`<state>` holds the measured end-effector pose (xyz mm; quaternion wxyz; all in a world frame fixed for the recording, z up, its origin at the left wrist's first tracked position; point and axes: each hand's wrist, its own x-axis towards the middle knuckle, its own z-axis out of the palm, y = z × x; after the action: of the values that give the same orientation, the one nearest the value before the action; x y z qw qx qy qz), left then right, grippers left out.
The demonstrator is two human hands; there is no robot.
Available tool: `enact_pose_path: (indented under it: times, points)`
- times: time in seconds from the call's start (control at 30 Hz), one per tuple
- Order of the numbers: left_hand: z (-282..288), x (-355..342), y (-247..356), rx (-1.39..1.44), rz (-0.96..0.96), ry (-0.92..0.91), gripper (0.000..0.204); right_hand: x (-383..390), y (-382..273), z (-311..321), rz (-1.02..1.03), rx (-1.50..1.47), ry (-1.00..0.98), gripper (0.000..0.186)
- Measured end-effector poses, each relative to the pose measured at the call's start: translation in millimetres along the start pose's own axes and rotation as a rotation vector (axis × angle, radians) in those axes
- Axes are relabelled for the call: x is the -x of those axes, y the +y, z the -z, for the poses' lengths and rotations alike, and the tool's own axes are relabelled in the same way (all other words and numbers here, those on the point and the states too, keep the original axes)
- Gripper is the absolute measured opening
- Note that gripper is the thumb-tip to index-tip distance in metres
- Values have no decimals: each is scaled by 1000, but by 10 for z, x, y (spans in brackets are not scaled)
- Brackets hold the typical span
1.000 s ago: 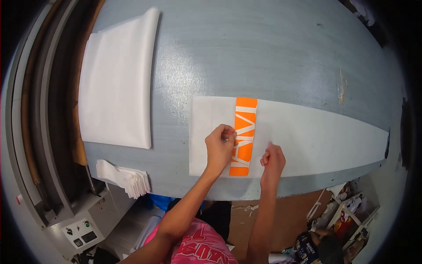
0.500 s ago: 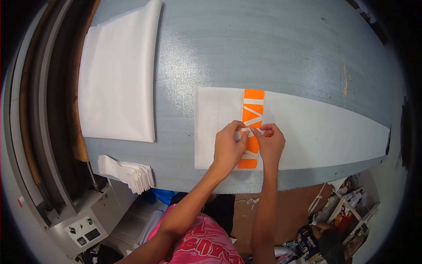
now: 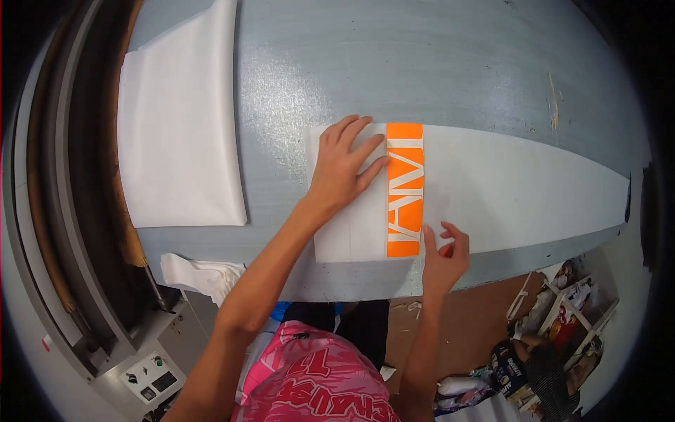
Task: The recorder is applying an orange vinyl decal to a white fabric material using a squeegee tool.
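An orange strip with white cut-out shapes (image 3: 405,176) lies across a long white sheet (image 3: 513,190) on the blue-grey table (image 3: 436,56). My left hand (image 3: 341,162) is open on the sheet left of the strip, fingers spread, fingertips at the strip's upper left edge. Just right of the strip's lower part, my right hand (image 3: 443,257) is open, with thumb and fingers apart and loosely bent; a small red-orange patch among them is too small to make out.
Folded white fabric (image 3: 179,119) lies at the left, a stack of white strips (image 3: 204,274) near the front edge. A machine with rollers and a control panel (image 3: 151,376) borders the left side. Below right are a cluttered shelf (image 3: 566,320) and another person (image 3: 545,380).
My left hand has moved up and left from the strip's middle and spread its fingers. My right hand has drawn back down and right from the strip, after meeting the left there.
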<state>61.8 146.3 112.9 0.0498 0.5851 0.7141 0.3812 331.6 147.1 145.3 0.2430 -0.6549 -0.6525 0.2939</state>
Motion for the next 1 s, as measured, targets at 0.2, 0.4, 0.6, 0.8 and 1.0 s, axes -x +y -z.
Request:
enact_pose_path:
  times: [0.2, 0.4, 0.6, 0.8, 1.0]
  points:
    - [-237, 7, -125, -113, -140, -164, 54, 338, 168, -32, -30, -25, -113, 41]
    - [-298, 51, -144, -164, -173, -162, 62, 378, 275, -77, 20, -41, -155, 39]
    - [-363, 131, -162, -194, -204, -162, 60, 387, 390, -107, 20, -79, -151, 35]
    - [-367, 172, -198, -211, -241, -118, 59, 447, 374, -104, -3, -129, -156, 35]
    - [-381, 182, -186, -219, -234, -121, 60, 432, 424, -119, 28, -123, -141, 35]
